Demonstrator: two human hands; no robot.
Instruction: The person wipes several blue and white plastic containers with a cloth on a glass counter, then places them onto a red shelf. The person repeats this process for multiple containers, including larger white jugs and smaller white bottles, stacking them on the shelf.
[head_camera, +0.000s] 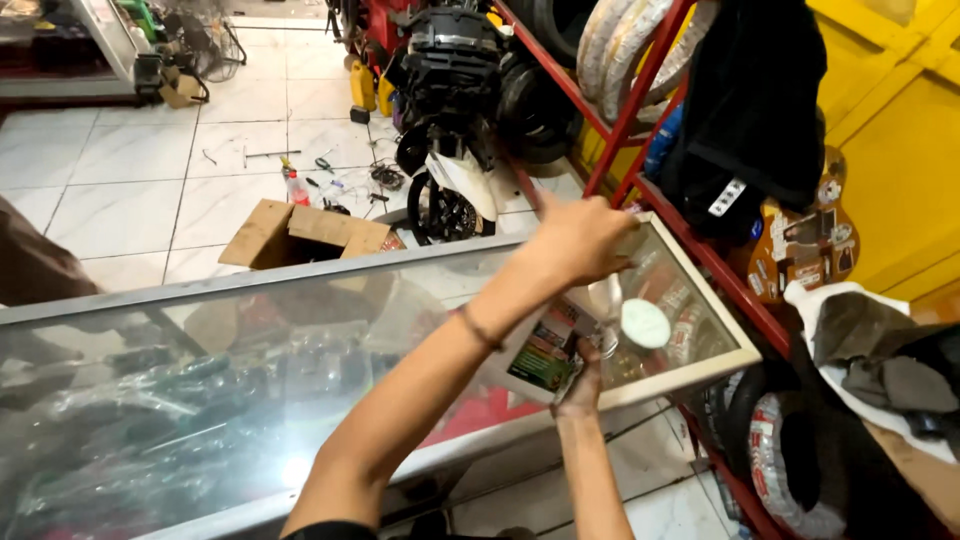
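My left hand (580, 238) reaches over the far right end of a glass display counter (250, 285), with a thin band on its wrist. Its fingers are closed on a shiny metal part (606, 300) that hangs down beside a white round disc (645, 322). My right hand (580, 388) comes up from below, right under the left hand. It pinches the edge of a green and dark printed packet (546, 355) that rests against the glass. How the metal part and the disc join is unclear.
A red metal rack (640, 95) with tyres and a hanging black garment (750, 110) stands to the right. A motorcycle (460, 110), an open cardboard box (300, 232) and scattered tools (330, 180) are on the tiled floor behind the counter. Bagged goods lie under the glass.
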